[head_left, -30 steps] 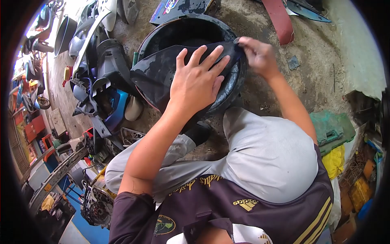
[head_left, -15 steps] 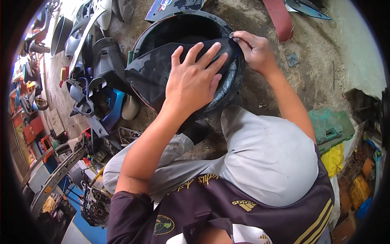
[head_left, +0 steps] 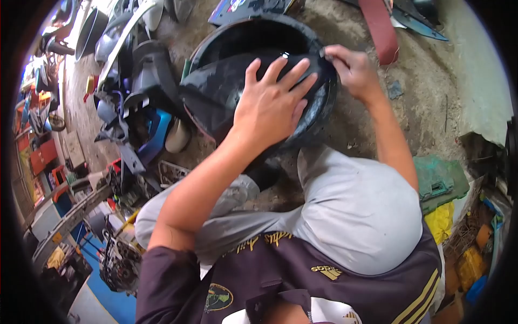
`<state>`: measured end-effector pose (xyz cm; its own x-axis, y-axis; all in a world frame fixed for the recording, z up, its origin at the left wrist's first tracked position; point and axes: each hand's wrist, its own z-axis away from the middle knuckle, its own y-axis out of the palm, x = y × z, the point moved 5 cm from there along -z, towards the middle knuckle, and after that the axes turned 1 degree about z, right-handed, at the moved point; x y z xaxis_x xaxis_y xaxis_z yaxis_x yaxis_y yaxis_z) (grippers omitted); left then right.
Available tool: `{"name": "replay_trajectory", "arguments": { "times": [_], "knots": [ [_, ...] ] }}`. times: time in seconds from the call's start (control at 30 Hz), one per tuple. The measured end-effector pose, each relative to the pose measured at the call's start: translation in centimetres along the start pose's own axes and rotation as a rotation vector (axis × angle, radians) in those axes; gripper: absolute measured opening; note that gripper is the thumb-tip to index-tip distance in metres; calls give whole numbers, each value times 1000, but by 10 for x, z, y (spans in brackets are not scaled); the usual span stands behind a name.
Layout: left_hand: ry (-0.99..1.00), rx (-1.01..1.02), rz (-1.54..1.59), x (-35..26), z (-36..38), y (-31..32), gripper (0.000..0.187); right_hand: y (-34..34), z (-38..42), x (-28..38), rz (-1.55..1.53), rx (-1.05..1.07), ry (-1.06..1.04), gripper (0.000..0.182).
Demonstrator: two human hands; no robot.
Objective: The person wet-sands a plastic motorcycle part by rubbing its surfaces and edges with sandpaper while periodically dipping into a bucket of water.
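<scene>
A black, wet, curved panel [head_left: 216, 81], which looks like a motorcycle body panel, lies tilted across a round black basin [head_left: 291, 24]. Water glints along the basin's right inner side. My left hand [head_left: 272, 105] rests flat on the panel with its fingers spread. At the panel's right-hand tip, my right hand [head_left: 353, 73] has thumb and fingers pinched together. Between them shows a small grey piece [head_left: 322, 52], touching or very near the panel's edge; its kind cannot be made out.
Plastic vehicle parts [head_left: 154, 75] are heaped on the left. A red strip [head_left: 379, 32] and a dark panel [head_left: 248, 8] lie beyond the basin. To the right are a green case [head_left: 440, 181] and a yellow bag [head_left: 441, 221]. An engine part [head_left: 118, 264] stands lower left.
The whole view has shifted, so basin, panel and hands appear farther right. My left hand keeps its place on the panel; my right hand stays at its tip, with the grey piece less visible.
</scene>
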<state>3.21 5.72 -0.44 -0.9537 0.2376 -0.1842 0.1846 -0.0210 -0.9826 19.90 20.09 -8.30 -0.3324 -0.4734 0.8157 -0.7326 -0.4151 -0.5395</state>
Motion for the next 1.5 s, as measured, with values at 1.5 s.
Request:
{"name": "replay_trajectory", "arguments": {
  "times": [1.5],
  "knots": [
    [24, 1, -28, -3, 1, -1, 52, 9, 49, 8, 103, -282, 10, 15]
  ]
}}
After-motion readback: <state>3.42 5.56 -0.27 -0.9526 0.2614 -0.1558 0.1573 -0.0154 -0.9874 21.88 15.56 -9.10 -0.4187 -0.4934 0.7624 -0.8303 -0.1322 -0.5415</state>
